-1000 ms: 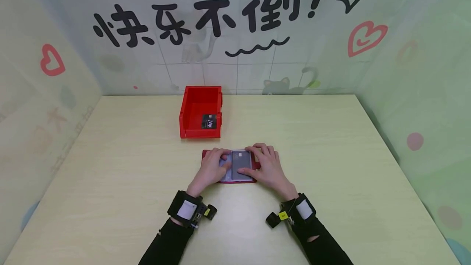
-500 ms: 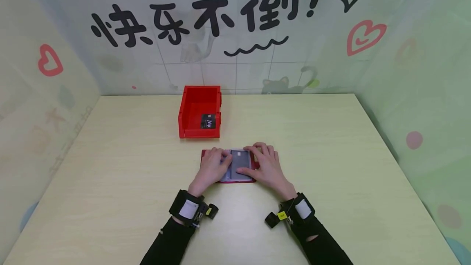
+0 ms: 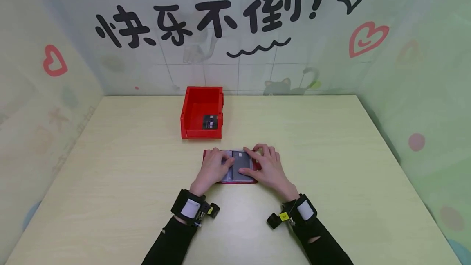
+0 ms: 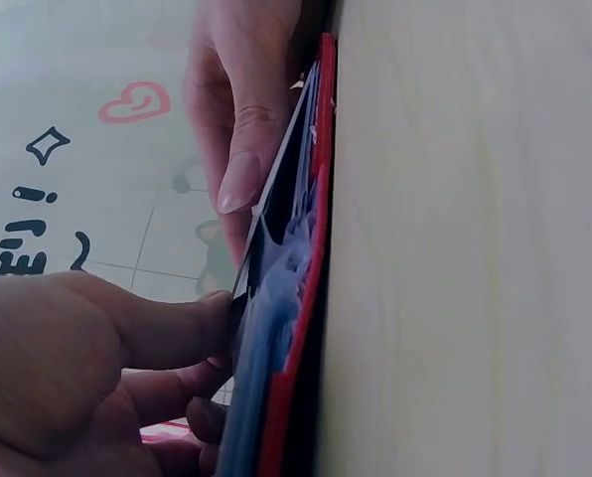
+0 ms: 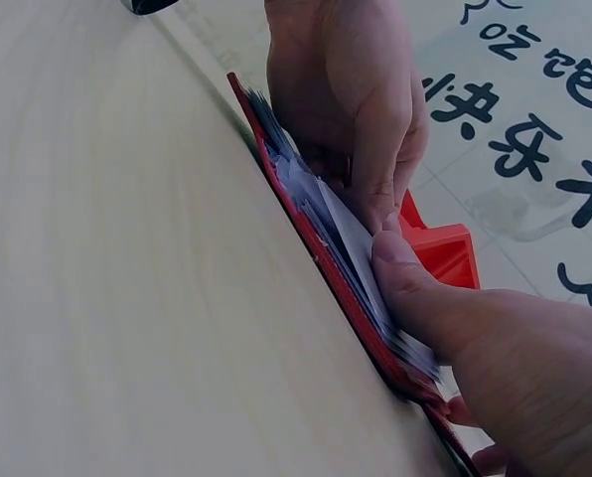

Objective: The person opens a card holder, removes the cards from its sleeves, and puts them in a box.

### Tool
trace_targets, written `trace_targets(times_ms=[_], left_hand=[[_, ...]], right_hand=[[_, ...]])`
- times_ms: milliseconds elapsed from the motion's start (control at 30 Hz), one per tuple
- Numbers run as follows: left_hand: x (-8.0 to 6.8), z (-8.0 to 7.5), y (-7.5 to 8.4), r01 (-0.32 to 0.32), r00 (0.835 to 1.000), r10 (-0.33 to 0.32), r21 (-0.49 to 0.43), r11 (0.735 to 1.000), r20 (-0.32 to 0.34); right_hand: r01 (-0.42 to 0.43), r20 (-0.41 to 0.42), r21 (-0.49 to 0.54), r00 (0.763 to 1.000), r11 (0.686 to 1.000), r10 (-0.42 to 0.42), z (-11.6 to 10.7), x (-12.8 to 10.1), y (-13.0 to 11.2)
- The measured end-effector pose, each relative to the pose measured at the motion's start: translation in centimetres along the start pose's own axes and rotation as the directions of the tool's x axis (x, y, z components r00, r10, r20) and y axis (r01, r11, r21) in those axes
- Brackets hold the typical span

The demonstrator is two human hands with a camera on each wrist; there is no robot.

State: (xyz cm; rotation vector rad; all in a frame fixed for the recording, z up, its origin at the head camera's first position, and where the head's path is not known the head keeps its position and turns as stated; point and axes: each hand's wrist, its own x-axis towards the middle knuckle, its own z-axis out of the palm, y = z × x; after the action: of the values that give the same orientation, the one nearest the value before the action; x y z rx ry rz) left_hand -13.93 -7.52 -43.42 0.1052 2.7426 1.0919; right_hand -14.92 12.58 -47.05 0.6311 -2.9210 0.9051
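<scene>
A red card holder [image 3: 243, 182] with clear plastic sleeves [image 4: 281, 288] lies spread on the table, a dark grey card [image 3: 241, 162] over its right half. My left hand [image 3: 213, 167] pinches the card's left edge between thumb and fingers. That edge stands a little off the sleeves in the left wrist view. My right hand [image 3: 270, 169] holds the right side, its thumb [image 5: 400, 268] on the card and its forefinger at the card's far edge. Its other fingers are at the red cover's side, partly hidden. The holder's left part is mostly under my left hand.
Behind the hands stands a red open bin [image 3: 201, 134], with a black card marked "Vip" [image 3: 210, 122] lying inside near its front right. The pale wooden table [image 3: 128, 167] ends at a printed backdrop [image 3: 162, 68] at the back and sides.
My left hand has shifted slightly right, its thumb moving from the left sleeve to the grey card's left edge. The right hand and the card holder stay nearly in place.
</scene>
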Motion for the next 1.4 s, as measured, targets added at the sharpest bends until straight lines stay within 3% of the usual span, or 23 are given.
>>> trace_targets(times_ms=[400,700,900,1400], left_hand=[[0.2,-0.6,-0.8,-0.018,1.000,0.018,-0.076,0.997,0.008],[0.1,-1.3,-1.2,0.043,0.999,-0.041,-0.127,0.991,0.020],[0.0,-1.3,-0.8,0.010,1.000,-0.011,-0.110,0.994,-0.005],[0.3,-2.3,-1.1,0.121,0.986,-0.137,-0.169,0.978,-0.091]], right_hand=[[-0.032,0.045,0.006,0.998,0.999,0.032,0.1,0.0,0.2],[-0.034,0.045,0.003,0.998,0.999,0.034,-0.1,0.0,0.0],[-0.041,0.056,0.007,0.998,0.999,0.041,-0.2,0.0,-0.1],[-0.032,0.044,-0.004,0.999,0.999,0.032,0.1,0.1,0.2]])
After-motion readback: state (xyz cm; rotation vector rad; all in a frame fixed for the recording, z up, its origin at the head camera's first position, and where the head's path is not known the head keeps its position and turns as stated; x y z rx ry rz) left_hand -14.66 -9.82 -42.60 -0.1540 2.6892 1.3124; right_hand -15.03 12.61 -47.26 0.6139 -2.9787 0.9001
